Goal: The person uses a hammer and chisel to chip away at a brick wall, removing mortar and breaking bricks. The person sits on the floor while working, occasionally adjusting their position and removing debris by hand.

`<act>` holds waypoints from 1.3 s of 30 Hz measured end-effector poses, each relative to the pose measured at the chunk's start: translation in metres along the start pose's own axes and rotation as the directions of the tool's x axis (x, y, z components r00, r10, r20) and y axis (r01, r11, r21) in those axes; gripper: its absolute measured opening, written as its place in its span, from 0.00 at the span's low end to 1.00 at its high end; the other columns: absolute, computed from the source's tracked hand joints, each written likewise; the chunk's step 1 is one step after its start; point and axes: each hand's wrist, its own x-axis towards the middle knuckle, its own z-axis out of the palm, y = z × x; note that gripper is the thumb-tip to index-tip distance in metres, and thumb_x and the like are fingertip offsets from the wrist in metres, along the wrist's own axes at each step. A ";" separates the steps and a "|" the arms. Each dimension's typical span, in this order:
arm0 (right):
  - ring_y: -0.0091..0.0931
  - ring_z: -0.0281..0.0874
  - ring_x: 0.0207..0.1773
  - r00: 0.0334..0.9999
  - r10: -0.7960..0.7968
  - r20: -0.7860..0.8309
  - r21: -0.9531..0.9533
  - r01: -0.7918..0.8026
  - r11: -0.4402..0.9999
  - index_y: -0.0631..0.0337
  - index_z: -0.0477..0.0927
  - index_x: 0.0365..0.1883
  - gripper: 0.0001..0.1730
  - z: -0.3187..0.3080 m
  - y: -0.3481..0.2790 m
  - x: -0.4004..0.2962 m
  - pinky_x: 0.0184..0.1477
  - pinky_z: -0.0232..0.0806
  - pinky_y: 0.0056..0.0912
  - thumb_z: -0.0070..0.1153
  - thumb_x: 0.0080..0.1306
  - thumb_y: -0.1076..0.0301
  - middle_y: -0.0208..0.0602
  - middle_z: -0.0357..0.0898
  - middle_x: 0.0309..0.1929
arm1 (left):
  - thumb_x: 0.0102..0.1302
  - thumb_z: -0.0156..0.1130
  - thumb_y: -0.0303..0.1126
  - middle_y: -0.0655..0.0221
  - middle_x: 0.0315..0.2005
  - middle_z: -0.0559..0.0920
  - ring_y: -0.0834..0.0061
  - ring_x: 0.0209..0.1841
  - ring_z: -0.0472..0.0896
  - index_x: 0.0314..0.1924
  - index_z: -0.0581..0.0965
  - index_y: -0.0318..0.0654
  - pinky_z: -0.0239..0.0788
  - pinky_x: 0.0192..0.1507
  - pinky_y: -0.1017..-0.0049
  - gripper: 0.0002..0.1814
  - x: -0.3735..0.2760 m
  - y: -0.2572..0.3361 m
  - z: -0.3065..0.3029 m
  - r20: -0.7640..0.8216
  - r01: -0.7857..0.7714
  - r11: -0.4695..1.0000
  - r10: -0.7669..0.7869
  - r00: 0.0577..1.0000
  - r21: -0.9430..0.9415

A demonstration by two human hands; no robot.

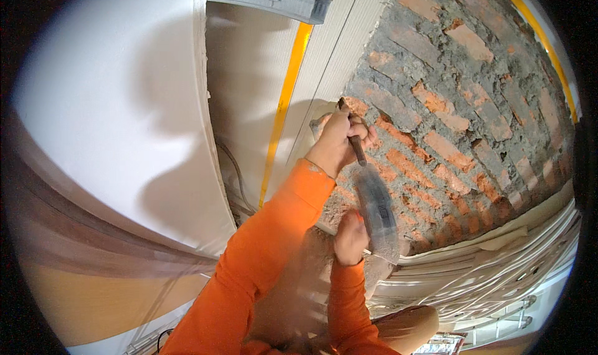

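Observation:
My left hand is closed around a dark metal chisel, its far end against the edge of the exposed brick wall. Below it, my right hand grips a hammer, whose head is blurred by motion and lies close to the chisel's near end. The hammer's handle is mostly hidden by my hand. Around the chisel's far end, the brick and mortar are rough and meet a pale ribbed panel.
A grey metal channel juts in at the top. Yellow tape runs down the panel. To the left stands a white board; a cable hangs behind its edge. Plastic sheeting and a ladder are at lower right.

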 end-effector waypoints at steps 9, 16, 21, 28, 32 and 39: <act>0.22 0.59 0.14 0.882 -0.450 -0.138 0.290 0.470 0.833 0.51 0.60 0.14 0.27 -0.043 -0.030 -0.013 0.14 0.52 0.23 0.51 0.67 0.48 0.30 0.62 0.14 | 0.77 0.35 0.39 0.78 0.15 0.57 0.84 0.11 0.54 0.27 0.58 0.43 0.69 0.36 0.73 0.17 -0.001 -0.001 -0.001 0.070 -0.009 1.000 0.009 0.997 0.003; 0.28 0.69 0.34 0.999 0.032 0.009 0.030 -0.032 0.999 0.63 0.69 0.28 0.18 -0.013 -0.032 0.004 0.37 0.61 0.28 0.41 0.73 0.59 0.33 0.70 0.28 | 0.76 0.40 0.38 0.76 0.15 0.57 0.83 0.11 0.53 0.29 0.59 0.43 0.69 0.36 0.68 0.15 -0.002 -0.006 0.002 0.092 -0.003 0.993 0.014 0.996 -0.116; 0.24 0.58 0.16 0.980 -0.152 -0.131 0.180 0.174 0.968 0.58 0.69 0.24 0.28 -0.037 -0.048 0.009 0.19 0.52 0.27 0.48 0.67 0.40 0.31 0.64 0.17 | 0.75 0.40 0.39 0.76 0.16 0.59 0.82 0.11 0.54 0.28 0.59 0.43 0.69 0.36 0.69 0.16 0.001 -0.003 -0.002 0.042 -0.056 0.998 0.057 0.997 -0.023; 0.18 0.54 0.11 0.995 -0.079 -0.055 0.953 0.076 0.295 0.54 0.62 0.20 0.25 -0.064 0.041 -0.010 0.16 0.51 0.25 0.48 0.69 0.47 0.22 0.58 0.13 | 0.75 0.38 0.38 0.76 0.16 0.60 0.82 0.09 0.54 0.28 0.59 0.43 0.70 0.35 0.71 0.16 0.004 -0.016 0.005 0.056 0.007 0.999 -0.004 0.998 -0.045; 0.16 0.53 0.12 0.993 -0.044 -0.108 0.251 0.070 0.965 0.57 0.65 0.22 0.22 -0.009 -0.025 0.009 0.16 0.48 0.22 0.49 0.71 0.51 0.22 0.60 0.16 | 0.75 0.41 0.40 0.75 0.17 0.60 0.81 0.10 0.54 0.28 0.60 0.43 0.69 0.32 0.71 0.16 0.002 -0.003 -0.002 0.035 -0.020 0.989 0.025 0.999 -0.146; 0.19 0.53 0.12 0.884 -0.212 -0.418 0.660 0.455 0.597 0.54 0.64 0.24 0.30 -0.068 -0.089 0.003 0.14 0.48 0.21 0.43 0.66 0.35 0.26 0.57 0.12 | 0.76 0.40 0.39 0.75 0.18 0.60 0.81 0.12 0.55 0.30 0.59 0.43 0.71 0.38 0.68 0.14 -0.002 -0.021 0.009 0.077 0.006 0.996 0.001 0.997 -0.093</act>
